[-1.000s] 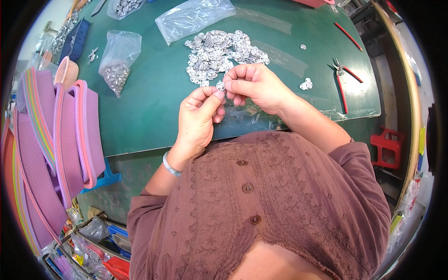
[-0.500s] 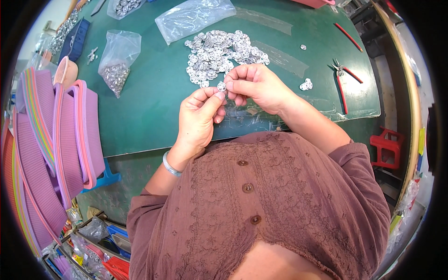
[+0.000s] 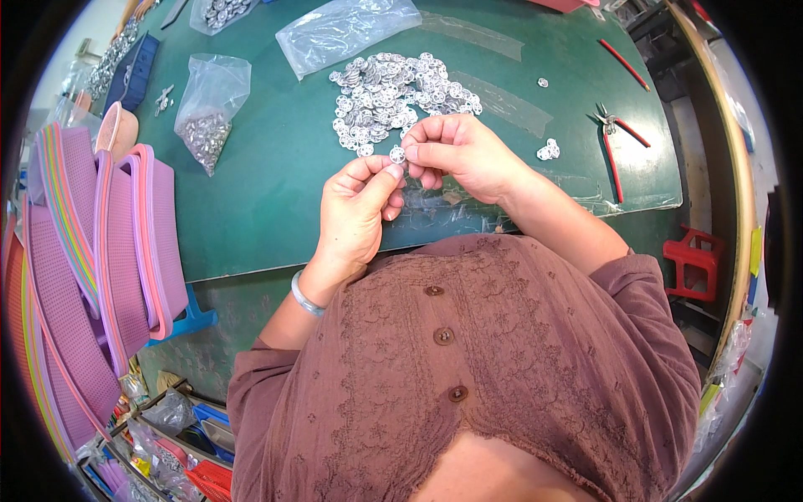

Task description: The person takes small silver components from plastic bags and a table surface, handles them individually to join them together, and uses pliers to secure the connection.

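Between thumb and forefinger, my left hand (image 3: 358,199) pinches a small round silver charm (image 3: 397,155) with an openwork face. The fingertips of my right hand (image 3: 456,155) are pinched together at the charm's right edge; whether they grip the charm or a tinier part cannot be made out. Just beyond both hands a heap of similar silver charms (image 3: 376,92) lies on the green table (image 3: 268,201). A few more charms (image 3: 548,150) are grouped to the right, and a single one (image 3: 543,83) lies farther back.
Red-handled pliers (image 3: 615,146) lie open at the table's right, with a red stick-like tool (image 3: 623,64) behind them. A bag of small metal parts (image 3: 205,134) and an empty-looking plastic bag (image 3: 347,33) lie farther back. Purple baskets (image 3: 155,243) crowd the left; a red stool (image 3: 693,261) stands right.
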`<state>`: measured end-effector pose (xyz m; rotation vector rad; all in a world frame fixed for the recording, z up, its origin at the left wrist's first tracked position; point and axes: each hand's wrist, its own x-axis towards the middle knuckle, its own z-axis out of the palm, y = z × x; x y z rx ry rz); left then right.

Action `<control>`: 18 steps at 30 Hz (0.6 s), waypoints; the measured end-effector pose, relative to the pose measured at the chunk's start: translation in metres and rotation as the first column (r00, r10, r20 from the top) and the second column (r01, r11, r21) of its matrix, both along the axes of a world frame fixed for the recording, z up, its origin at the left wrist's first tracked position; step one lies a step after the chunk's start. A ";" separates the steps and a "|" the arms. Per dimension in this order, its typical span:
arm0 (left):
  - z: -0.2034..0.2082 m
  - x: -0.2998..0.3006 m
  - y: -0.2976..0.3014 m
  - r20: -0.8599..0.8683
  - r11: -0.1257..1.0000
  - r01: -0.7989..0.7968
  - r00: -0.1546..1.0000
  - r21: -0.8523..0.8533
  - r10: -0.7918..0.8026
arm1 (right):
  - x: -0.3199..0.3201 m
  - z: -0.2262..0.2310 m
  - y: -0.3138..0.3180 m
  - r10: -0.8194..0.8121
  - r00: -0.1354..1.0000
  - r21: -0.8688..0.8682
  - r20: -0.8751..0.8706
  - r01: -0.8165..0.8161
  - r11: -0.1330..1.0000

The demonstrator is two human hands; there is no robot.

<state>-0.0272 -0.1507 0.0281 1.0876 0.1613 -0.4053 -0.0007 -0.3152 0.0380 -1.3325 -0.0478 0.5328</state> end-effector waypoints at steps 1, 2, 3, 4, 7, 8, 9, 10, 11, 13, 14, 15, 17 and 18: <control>0.000 0.000 0.000 -0.001 1.000 0.002 1.000 0.004 -0.002 | 0.000 0.000 0.000 -0.006 1.000 -0.001 -0.006 0.006 1.000; 0.000 0.000 0.000 -0.001 1.000 0.002 1.000 0.004 -0.002 | 0.000 0.000 0.000 -0.006 1.000 0.000 -0.006 0.006 1.000; 0.000 0.000 0.000 -0.001 1.000 0.003 1.000 0.002 -0.003 | 0.000 0.000 0.000 -0.006 1.000 0.005 -0.007 0.006 1.000; 0.000 0.000 0.000 -0.001 1.000 0.005 1.000 0.000 -0.005 | 0.000 0.000 0.000 -0.006 1.000 0.011 -0.007 0.006 1.000; -0.001 0.000 0.000 -0.008 1.000 0.006 1.000 0.004 -0.006 | 0.000 -0.001 -0.001 0.000 1.000 0.022 -0.003 0.000 1.000; 0.000 0.001 0.000 -0.008 1.000 0.006 1.000 0.003 -0.006 | 0.000 -0.001 -0.001 0.000 1.000 0.022 -0.003 0.000 1.000; 0.000 0.001 0.000 -0.006 1.000 0.008 1.000 0.000 -0.008 | 0.000 -0.001 -0.001 0.001 1.000 0.019 -0.004 -0.001 1.000; 0.000 0.001 0.000 -0.004 1.000 0.010 1.000 -0.004 -0.010 | 0.000 -0.001 -0.001 0.002 1.000 0.016 -0.005 -0.002 1.000; 0.000 0.001 0.000 -0.004 1.000 0.010 1.000 -0.004 -0.010 | 0.000 -0.001 -0.001 0.002 1.000 0.016 -0.005 -0.002 1.000; 0.000 0.001 0.001 -0.007 1.000 0.016 1.000 0.000 -0.016 | 0.000 -0.001 -0.001 0.005 1.000 0.020 -0.006 -0.005 1.000; -0.001 0.001 0.001 -0.007 1.000 0.016 1.000 -0.001 -0.016 | 0.000 -0.001 -0.001 0.005 1.000 0.020 -0.006 -0.005 1.000; -0.001 0.001 0.001 -0.008 1.000 0.018 1.000 0.000 -0.018 | 0.001 -0.001 -0.001 0.009 1.000 0.019 -0.003 -0.009 1.000; -0.001 0.001 0.001 -0.010 1.000 0.021 1.000 0.001 -0.021 | 0.001 -0.001 -0.001 0.013 1.000 0.017 0.000 -0.013 1.000; -0.001 0.001 0.001 -0.012 1.000 0.021 1.000 0.001 -0.021 | 0.001 0.000 -0.001 0.012 1.000 0.007 -0.001 -0.012 1.000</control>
